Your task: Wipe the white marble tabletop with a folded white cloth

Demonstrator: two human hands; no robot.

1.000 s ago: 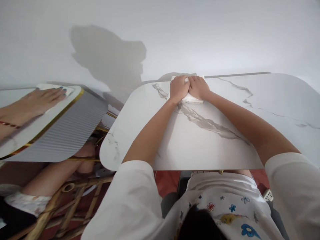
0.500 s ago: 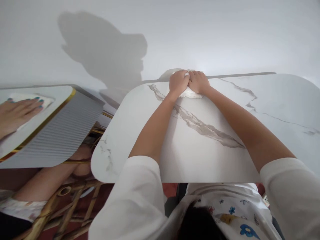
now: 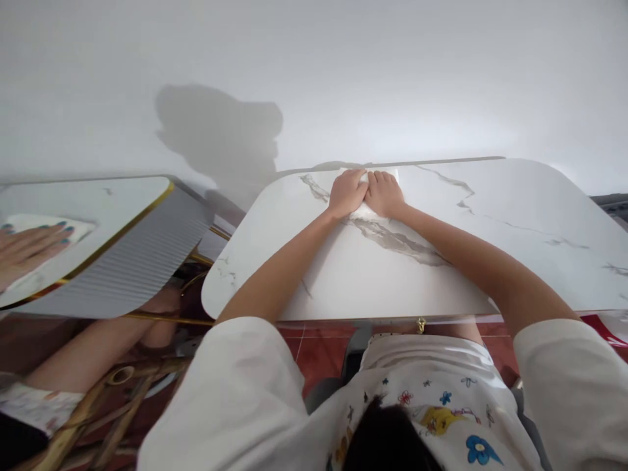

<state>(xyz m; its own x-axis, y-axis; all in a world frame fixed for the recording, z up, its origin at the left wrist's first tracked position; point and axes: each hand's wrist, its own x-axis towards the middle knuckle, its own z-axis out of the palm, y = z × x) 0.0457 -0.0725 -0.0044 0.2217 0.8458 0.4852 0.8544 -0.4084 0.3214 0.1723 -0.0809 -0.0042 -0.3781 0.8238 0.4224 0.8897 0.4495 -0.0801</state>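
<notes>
Side by side, my left hand (image 3: 347, 192) and my right hand (image 3: 384, 193) press down on a folded white cloth (image 3: 366, 212). Both hands have their fingers curled over it, with the thumbs close together. The cloth lies flat near the far edge of a white marble-patterned table (image 3: 520, 203), and parts of it show above and below my hands. Most of the cloth is hidden under them. Both arms reach forward across the tabletop.
A white wall (image 3: 392, 78) stands right behind the table. To the left is a second gold-edged table (image 3: 122, 193), where another person's hand (image 3: 34, 245) rests on a white cloth. A bamboo chair (image 3: 120, 405) and that person's leg are below.
My hands and the cloth have moved back from the table's far edge, a little toward me. The view has tilted, showing more red floor. The other person's hand appears further left.
</notes>
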